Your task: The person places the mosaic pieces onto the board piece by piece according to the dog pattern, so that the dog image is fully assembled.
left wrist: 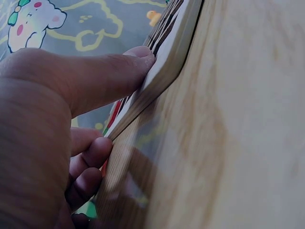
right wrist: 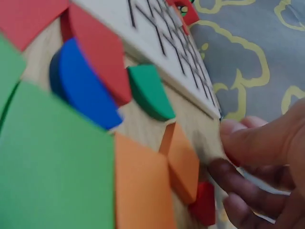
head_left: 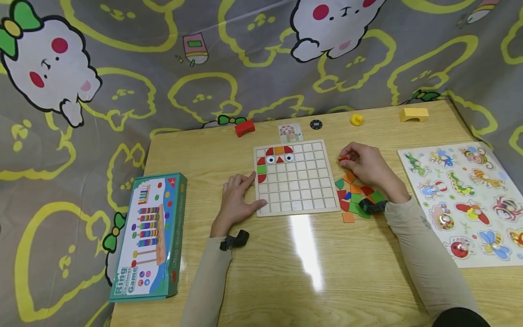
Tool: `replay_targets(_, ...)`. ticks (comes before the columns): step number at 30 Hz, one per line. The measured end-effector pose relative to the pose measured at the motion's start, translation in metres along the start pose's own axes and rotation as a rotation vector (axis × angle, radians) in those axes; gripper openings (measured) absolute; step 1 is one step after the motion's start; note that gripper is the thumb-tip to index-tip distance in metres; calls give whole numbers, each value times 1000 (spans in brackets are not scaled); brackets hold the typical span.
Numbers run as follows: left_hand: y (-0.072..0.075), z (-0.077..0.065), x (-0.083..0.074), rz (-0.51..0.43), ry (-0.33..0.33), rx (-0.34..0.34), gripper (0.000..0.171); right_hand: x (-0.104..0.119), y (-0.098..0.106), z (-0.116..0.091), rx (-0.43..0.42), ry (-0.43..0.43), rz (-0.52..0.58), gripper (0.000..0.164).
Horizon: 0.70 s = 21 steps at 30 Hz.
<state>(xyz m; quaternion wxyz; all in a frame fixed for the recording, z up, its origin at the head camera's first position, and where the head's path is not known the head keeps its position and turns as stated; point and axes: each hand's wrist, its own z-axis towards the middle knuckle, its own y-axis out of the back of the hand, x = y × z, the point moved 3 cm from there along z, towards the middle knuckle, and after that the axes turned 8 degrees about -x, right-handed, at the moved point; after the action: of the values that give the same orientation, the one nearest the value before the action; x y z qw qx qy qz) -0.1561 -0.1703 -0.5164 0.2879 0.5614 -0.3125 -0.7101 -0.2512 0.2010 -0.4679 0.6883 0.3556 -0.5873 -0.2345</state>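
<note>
A wooden grid board (head_left: 296,181) lies on the table, its upper left squares filled with red, orange and green pieces and two eye pieces (head_left: 289,157). My left hand (head_left: 238,200) rests at the board's left edge. Its thumb (left wrist: 119,71) lies on the board's rim near the corner, the other fingers along the side. Right of the board, my right hand (head_left: 363,163) pinches a small red piece (head_left: 344,159) between thumb and fingers, just above the loose pieces. These include green squares (head_left: 355,198), orange pieces (right wrist: 143,186), a blue piece (right wrist: 86,86) and red ones.
Behind the board are a picture card (head_left: 290,132), a black chip (head_left: 316,124), a red block (head_left: 244,128), a yellow duck (head_left: 357,119) and a yellow arch block (head_left: 414,115). A game box (head_left: 149,236) stands left; an insect puzzle board (head_left: 461,204) lies right.
</note>
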Motion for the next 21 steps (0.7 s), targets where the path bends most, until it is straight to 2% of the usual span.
replay_targets(4,1,1,0,2,-1,4,92,5,4,2,-103,47,76,21)
replay_targets(8,0,0,0,16,-9,4,92,8,3,5,-156,39,134,22)
replay_targets(15,0,1,0,12,-7,2,91,19,-7,9,-101,54,142,13)
replay_targets(21,1,1,-1,12,7,11,91,34,-20,17,-48,63,196,15)
